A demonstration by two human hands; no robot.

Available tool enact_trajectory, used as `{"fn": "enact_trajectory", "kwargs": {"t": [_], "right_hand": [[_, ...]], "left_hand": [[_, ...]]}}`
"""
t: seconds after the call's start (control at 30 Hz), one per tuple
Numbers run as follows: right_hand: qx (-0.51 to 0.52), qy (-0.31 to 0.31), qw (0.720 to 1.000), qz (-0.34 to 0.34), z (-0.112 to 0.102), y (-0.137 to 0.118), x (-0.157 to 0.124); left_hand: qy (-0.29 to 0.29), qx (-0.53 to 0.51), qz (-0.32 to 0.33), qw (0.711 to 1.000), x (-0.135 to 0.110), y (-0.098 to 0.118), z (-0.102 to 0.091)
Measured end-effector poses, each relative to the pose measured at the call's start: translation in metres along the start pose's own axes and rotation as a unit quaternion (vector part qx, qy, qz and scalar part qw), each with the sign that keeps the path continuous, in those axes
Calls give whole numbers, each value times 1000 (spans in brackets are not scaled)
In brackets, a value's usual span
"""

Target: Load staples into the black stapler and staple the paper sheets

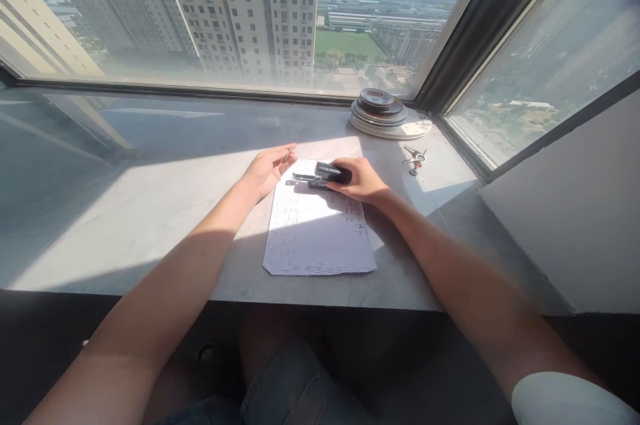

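Note:
A printed sheet of paper (320, 231) lies flat on the grey window ledge (165, 198). My right hand (361, 179) is closed round a black stapler (327, 175) that sits over the paper's far edge. My left hand (267, 168) rests at the paper's upper left corner with its fingers loosely stretched out, holding nothing. Both forearms reach in from the bottom of the view.
A stack of plates (385, 115) stands in the ledge's far right corner. A small bunch of keys (415, 159) lies just right of my right hand. Window glass runs along the back and right side. A wall block (565, 225) bounds the ledge at the right.

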State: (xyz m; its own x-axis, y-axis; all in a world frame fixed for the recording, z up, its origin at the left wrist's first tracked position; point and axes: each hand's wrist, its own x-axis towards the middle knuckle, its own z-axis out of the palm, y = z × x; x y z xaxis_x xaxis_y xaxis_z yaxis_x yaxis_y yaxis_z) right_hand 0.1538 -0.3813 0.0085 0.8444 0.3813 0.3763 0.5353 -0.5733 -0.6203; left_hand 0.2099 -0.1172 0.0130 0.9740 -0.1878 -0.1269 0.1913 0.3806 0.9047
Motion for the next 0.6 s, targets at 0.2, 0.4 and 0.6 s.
{"fn": "enact_trajectory", "kwargs": {"t": [0.2,0.4,0.6], "right_hand": [[12,3,1000,-3,5,5,3],[11,-1,1000,0,6,3,4],[10,3,1000,-11,6,5,4]], "left_hand": [[11,11,8,1000,-2,1,-1],[-18,86,58,994,-3,0,3],[-41,190,117,974,-3,-3,6]]}}
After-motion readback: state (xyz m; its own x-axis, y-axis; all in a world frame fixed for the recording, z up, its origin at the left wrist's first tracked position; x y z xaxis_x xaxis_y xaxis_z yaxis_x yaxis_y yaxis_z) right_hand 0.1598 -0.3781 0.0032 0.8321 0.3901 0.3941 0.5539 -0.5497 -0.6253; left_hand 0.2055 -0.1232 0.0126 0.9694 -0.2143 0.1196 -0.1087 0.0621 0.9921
